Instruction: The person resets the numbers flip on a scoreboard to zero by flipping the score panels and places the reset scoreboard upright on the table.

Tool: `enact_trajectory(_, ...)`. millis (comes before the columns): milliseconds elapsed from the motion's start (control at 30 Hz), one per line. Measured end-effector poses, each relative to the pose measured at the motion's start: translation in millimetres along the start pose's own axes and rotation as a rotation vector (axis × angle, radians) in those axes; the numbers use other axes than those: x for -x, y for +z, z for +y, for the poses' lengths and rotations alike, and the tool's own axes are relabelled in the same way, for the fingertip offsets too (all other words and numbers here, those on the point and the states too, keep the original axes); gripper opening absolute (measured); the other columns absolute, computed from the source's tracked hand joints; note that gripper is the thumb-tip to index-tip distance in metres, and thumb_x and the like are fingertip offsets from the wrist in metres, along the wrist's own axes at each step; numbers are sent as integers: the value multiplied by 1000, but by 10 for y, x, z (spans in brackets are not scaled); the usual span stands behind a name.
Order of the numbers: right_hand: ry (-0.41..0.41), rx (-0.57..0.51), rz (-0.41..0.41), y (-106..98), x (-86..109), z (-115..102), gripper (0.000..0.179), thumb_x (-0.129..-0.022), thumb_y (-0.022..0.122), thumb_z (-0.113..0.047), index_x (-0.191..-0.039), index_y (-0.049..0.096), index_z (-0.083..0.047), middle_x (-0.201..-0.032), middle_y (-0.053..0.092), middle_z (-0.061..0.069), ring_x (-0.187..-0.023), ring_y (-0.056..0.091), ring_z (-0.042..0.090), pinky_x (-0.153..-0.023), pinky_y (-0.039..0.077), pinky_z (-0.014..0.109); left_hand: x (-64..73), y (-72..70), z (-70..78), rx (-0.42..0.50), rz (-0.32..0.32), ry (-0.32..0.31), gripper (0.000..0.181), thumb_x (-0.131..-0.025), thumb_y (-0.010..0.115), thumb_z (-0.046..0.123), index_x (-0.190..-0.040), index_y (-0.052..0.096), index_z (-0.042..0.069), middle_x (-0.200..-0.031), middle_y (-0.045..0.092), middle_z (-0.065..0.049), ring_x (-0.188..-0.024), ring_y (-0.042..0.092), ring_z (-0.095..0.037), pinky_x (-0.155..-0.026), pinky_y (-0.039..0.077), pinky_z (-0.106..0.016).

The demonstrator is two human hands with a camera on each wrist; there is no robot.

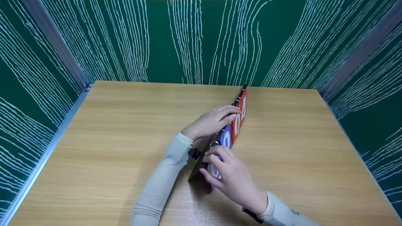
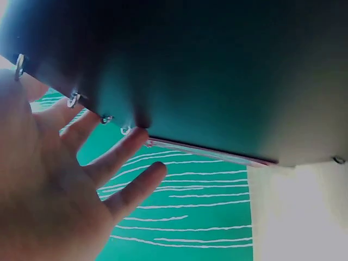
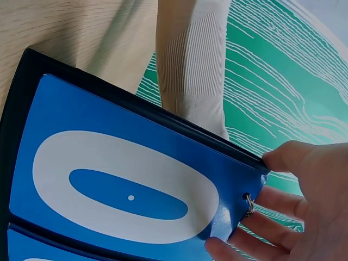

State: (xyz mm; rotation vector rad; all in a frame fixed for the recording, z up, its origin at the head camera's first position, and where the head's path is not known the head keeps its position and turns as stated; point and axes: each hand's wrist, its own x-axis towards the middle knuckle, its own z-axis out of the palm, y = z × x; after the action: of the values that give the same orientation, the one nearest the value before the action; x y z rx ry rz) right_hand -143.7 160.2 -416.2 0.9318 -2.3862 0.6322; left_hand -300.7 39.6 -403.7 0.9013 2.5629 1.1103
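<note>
A tabletop flip scoreboard (image 1: pixel 237 124) stands tent-like on the table, with red and blue number cards hung on metal rings. My left hand (image 1: pixel 213 122) lies across its top edge near the middle. In the left wrist view, its fingers (image 2: pixel 128 147) are spread and fairly straight beside the dark back panel (image 2: pixel 206 70). My right hand (image 1: pixel 232 172) holds the near top corner. In the right wrist view, the thumb (image 3: pixel 285 155) touches the frame's corner beside a blue "0" card (image 3: pixel 130 187); other fingers reach past the ring (image 3: pixel 249 204), their tips partly hidden.
The scoreboard is on a light wooden table (image 1: pixel 298 150). Green walls with white wavy lines (image 1: pixel 207 40) enclose its back and sides, with metal posts (image 1: pixel 56 44) at the corners. The left sleeve (image 1: pixel 163 179) runs alongside the scoreboard.
</note>
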Motion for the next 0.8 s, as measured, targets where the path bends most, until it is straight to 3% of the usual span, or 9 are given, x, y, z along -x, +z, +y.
enact_trajectory(200,3,-5,-6,-10,-4,-5,17,-90,76,-27,-101,66,-19,-112,64,-3,-111,61,15,-88,57,28,-15,-23,6,-42,4,14,50,-106,39,54,-153,43,36,-163,39,5,-146,41,-19,-111,48,-49)
enact_trajectory(567,17,-9,-28,4,-10,-5,18,-91,75,-29,-103,67,-19,-112,63,-4,-110,62,15,-86,59,29,-27,-55,-27,43,27,13,44,-106,50,40,-150,45,36,-161,42,4,-139,48,-19,-105,53,-45)
enact_trajectory(800,16,-6,-19,7,2,1,19,-89,77,-29,-102,67,-19,-111,63,-3,-108,62,15,-81,59,28,-44,-58,-30,21,46,-16,47,-106,45,47,-152,44,36,-163,37,8,-144,43,-19,-113,46,-49)
